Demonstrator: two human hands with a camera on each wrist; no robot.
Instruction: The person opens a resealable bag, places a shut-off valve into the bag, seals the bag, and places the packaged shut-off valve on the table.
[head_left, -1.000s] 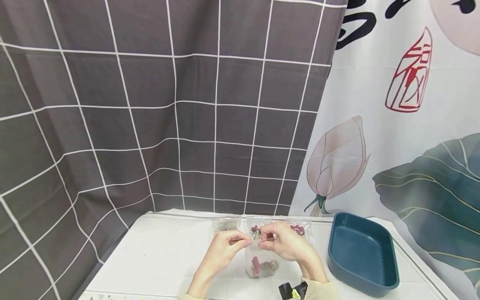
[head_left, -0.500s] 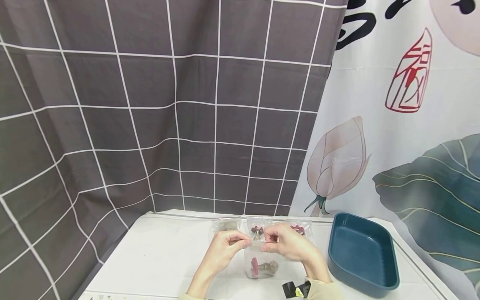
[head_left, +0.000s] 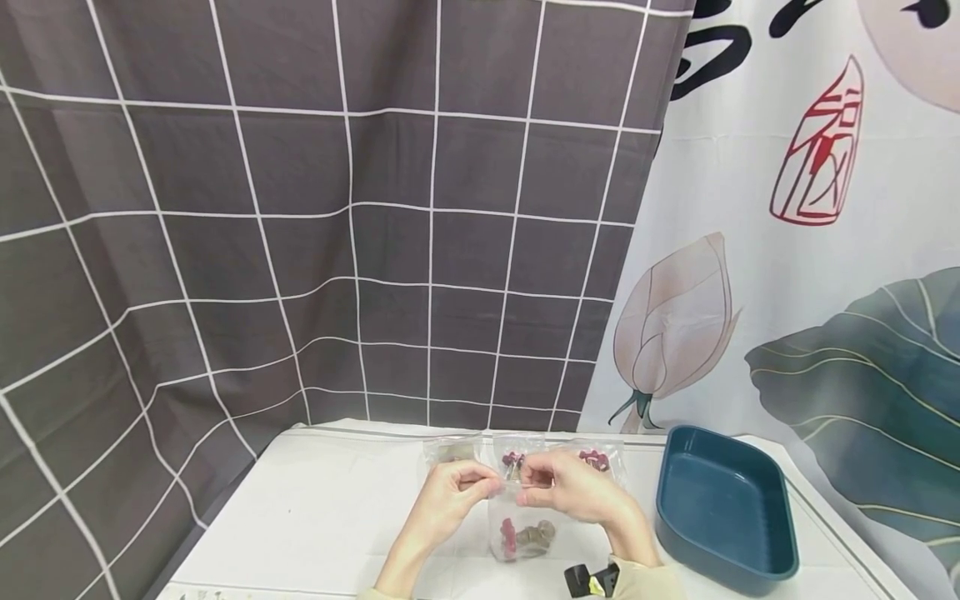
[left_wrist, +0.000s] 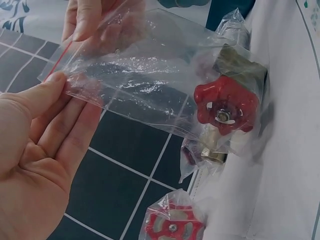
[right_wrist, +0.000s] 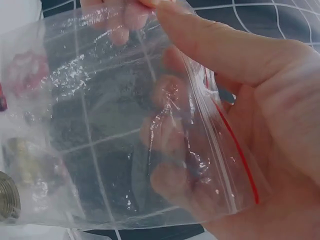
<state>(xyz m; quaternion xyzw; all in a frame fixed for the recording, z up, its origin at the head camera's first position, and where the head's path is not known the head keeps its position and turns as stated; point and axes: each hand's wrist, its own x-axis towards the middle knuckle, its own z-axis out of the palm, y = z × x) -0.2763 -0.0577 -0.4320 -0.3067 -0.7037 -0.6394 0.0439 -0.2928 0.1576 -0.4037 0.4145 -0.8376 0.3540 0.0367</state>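
Observation:
A clear zip bag [left_wrist: 145, 75] with a red line along its mouth hangs between my two hands. My left hand [head_left: 447, 493] pinches one end of the mouth between thumb and forefinger. The other end is pinched by my right hand [head_left: 573, 487], whose remaining fingers lie behind the film in the right wrist view. At the bottom of the bag is a valve, with a red handwheel [left_wrist: 225, 107] and a brownish metal body [head_left: 536, 537]. In the right wrist view only the valve's threaded end [right_wrist: 9, 197] shows clearly, at the left edge.
Behind the hands, more bagged items lie along the table's far edge: a left bag [head_left: 453, 448], a middle one [head_left: 513, 460] with red parts and a right one [head_left: 595, 459] with a red handwheel. A deep blue basin [head_left: 727, 508] stands at right on the white table [head_left: 322, 500].
My right hand's fingertips moved a little right along the bag's mouth, then slightly back left. The left hand stayed in place. The bag's lower part shifted slightly.

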